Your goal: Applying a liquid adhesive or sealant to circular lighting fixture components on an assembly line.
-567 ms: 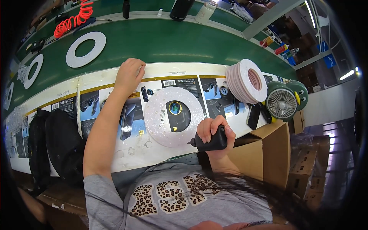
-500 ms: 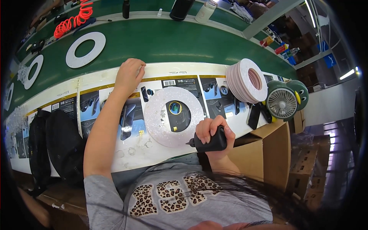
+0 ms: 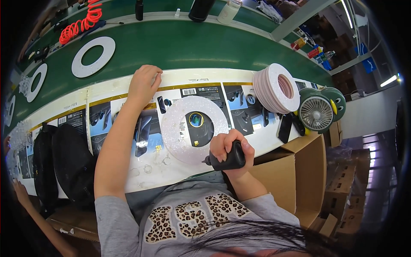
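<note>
My right hand [image 3: 231, 154] is wrapped round a black squeeze bottle [image 3: 229, 158] with a narrow nozzle. The bottle lies tilted sideways, its tip pointing left at the near right rim of a glittery white ring [image 3: 174, 137]. Whether the tip touches the ring I cannot tell. This flat ring lies on a printed cardboard sheet [image 3: 239, 124] in front of me. My left hand [image 3: 145, 83] rests near the sheet's far edge, beyond the ring to the left, fingers loosely bent, thumb apart, with nothing visible in it.
A stack of rings [image 3: 274, 92] leans at the right, beside a green fan [image 3: 316, 115] and a dark phone [image 3: 284, 128]. Black sleeve-like cloths [image 3: 70, 160] lie left. Another white ring [image 3: 93, 57] lies on the green bench [image 3: 158, 47]. A co-worker's arm [image 3: 36, 218] shows lower left.
My right hand has moved slightly left with the bottle, bringing the nozzle to the ring's near rim. My left hand stays put. A co-worker's forearm has come further into view at lower left.
</note>
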Motion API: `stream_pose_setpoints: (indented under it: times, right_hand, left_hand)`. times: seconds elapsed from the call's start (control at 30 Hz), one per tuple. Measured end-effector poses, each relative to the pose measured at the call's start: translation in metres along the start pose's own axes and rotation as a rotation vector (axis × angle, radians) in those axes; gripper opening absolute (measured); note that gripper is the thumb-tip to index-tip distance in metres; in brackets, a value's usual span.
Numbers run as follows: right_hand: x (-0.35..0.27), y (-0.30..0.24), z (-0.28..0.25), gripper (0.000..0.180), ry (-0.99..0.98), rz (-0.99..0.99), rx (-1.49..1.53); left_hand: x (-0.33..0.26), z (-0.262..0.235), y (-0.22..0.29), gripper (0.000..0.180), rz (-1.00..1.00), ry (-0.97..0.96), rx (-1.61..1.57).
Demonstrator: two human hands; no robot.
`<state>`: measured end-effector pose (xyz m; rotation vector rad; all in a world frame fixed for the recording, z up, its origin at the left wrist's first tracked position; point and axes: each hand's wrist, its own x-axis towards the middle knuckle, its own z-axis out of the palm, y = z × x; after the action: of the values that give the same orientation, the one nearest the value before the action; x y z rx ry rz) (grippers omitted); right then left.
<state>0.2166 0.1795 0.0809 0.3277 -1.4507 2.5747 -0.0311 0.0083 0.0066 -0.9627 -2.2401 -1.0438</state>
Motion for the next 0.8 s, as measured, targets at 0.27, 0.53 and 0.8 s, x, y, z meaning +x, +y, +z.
stream_pose_setpoints:
  times: [0.27,0.53,0.8]
  right_hand:
    - [0.002,0.001,-0.002,0.035,0.068,0.002,0.033]
    - [0.012,-0.001,-0.022,0.036,0.256,0.031,0.241]
    - [0.024,-0.003,-0.053,0.037,0.479,0.126,0.675]
  left_hand:
    - [0.000,0.000,-0.001,0.007,0.000,-0.010,0.017]
    - [0.001,-0.002,0.001,0.008,-0.027,-0.018,0.021]
    - [-0.003,-0.003,0.000,0.009,-0.050,-0.025,0.008]
